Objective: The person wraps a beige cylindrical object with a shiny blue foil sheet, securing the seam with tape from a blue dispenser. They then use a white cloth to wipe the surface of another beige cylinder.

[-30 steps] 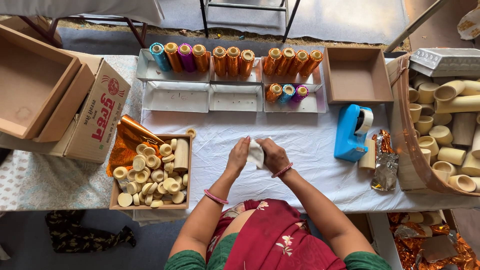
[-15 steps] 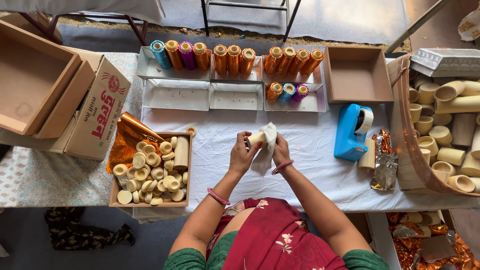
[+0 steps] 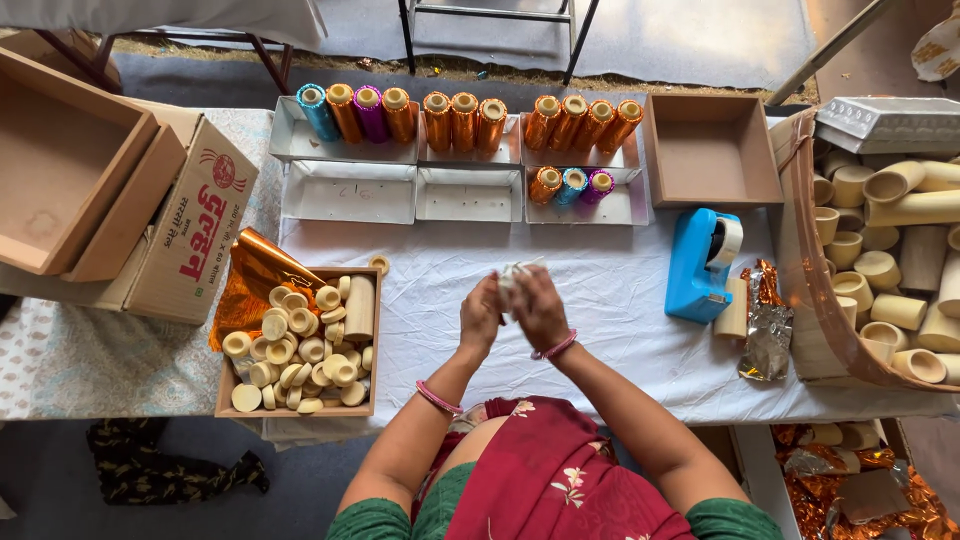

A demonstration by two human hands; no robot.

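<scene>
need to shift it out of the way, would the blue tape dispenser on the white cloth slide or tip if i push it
The blue tape dispenser looks blocky with a broad base flat on the white cloth, so it probably slides rather than tips. The cloth may bunch ahead of it. Dispensers like this are often weighted, so likely heavy for its size.

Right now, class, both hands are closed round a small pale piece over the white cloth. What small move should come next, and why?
Probably keep wrapping: left hand and right hand both clasp the small pale piece, nothing yet set down on the white cloth.
</scene>
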